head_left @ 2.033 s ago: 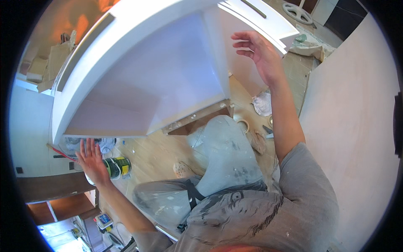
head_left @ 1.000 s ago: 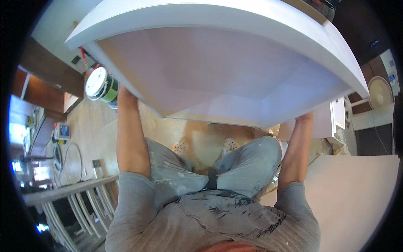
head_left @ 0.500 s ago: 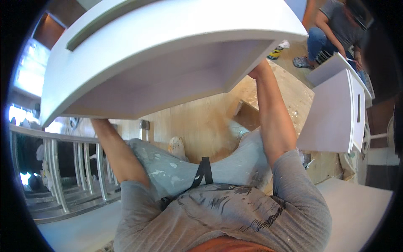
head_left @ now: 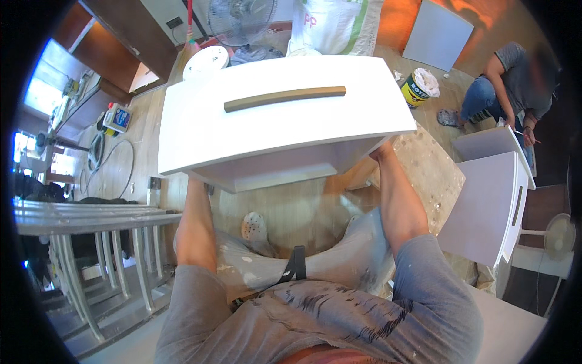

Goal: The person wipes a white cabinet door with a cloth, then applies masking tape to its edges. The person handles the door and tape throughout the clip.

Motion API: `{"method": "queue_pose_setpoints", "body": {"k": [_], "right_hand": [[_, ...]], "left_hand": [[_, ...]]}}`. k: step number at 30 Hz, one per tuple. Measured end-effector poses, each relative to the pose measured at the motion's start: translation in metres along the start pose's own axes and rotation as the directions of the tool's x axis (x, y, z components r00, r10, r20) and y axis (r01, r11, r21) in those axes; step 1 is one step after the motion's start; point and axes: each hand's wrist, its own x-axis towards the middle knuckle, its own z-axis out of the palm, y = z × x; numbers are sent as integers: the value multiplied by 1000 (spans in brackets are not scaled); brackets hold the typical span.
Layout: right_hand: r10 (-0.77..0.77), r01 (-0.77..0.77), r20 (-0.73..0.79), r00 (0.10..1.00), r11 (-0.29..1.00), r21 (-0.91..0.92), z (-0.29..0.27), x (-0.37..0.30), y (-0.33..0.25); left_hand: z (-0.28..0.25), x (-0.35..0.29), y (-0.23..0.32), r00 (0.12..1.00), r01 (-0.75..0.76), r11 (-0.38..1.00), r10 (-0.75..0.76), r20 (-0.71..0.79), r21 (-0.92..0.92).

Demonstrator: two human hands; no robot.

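A white drawer (head_left: 285, 133) with a curved front hangs in the air before me, held between my two arms. Its front faces up and carries a long brown-gold handle slot (head_left: 285, 98). My left hand (head_left: 197, 184) reaches under its lower left side, the fingers hidden behind it. My right hand (head_left: 382, 150) grips the lower right side, with only the wrist and part of the hand showing. Below the right side of the drawer lies a paint-spotted wooden board (head_left: 433, 176).
A metal ladder (head_left: 100, 224) lies at left. On the right, a person (head_left: 515, 91) crouches by another white drawer or cabinet piece (head_left: 482, 200), holding a thin tool. Farther off are a yellow-black can (head_left: 415, 94), a white sack (head_left: 333, 27), a fan (head_left: 242, 18) and a jug (head_left: 117, 118).
The drawer has moved away from me and tipped, so its whole front and handle slot now show. Both arms have gone with it. My view takes in more of the room behind.
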Motion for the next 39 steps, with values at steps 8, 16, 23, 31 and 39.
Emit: {"method": "queue_pose_setpoints", "body": {"k": [8,16,23,31,39], "right_hand": [[1,10,-124,992,996,91,-39,8,26],[-16,49,-207,978,986,158,-64,12,51],[59,-38,-207,977,994,103,-51,11,55],[178,-189,-168,970,981,-53,-26,11,35],[230,-253,-192,954,961,-108,3,-14,-1]], "left_hand": [[3,19,-37,995,87,995,-84,-61,44],[-6,22,-58,988,140,986,-133,-74,87],[-23,27,-62,981,183,975,-174,-83,125],[-45,22,-54,972,235,952,-224,-74,198],[-89,29,0,970,226,881,-244,-11,417]]}}
